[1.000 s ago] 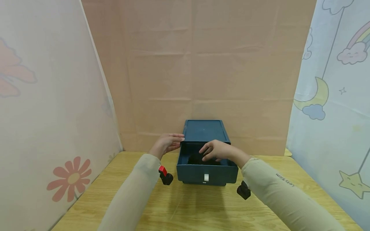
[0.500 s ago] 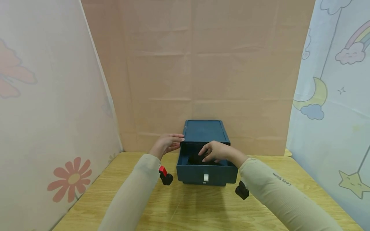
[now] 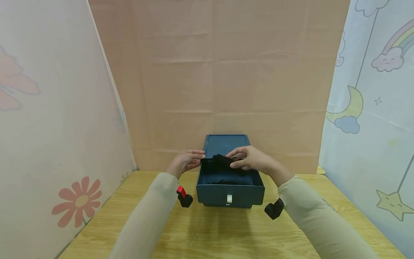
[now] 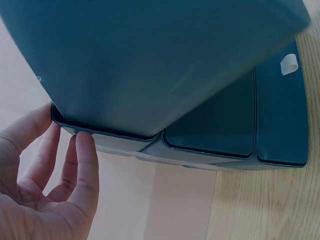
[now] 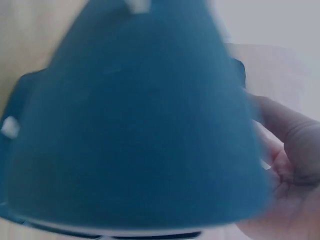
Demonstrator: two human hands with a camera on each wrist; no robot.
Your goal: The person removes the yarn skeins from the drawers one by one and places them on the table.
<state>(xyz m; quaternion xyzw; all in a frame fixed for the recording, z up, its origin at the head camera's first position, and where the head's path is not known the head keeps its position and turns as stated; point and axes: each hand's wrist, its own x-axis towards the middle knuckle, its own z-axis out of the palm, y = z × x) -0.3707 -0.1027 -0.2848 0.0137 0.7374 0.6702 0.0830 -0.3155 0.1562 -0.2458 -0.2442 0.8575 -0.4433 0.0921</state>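
A dark blue drawer cabinet stands at the back of the table, its top drawer pulled out. My right hand pinches a black, fuzzy, soft-looking bundle just above the drawer's back part; its exact kind cannot be told. Low inside the drawer, behind the front panel, lies more black fuzzy material. The left hand touches the cabinet's left side with extended fingers, and the left wrist view has its fingertips at the edge by the drawer opening. In the right wrist view, the blurred drawer hides the held bundle.
A white pull tab sits on the drawer front. Below are more closed drawers, one with a white tab. The wooden table extends toward me. A brown paper-like backdrop rises behind, with patterned panels at both sides.
My right hand has risen out of the drawer and back toward the cabinet top, bringing up the black fuzzy bundle. The left hand has stayed at the cabinet's side.
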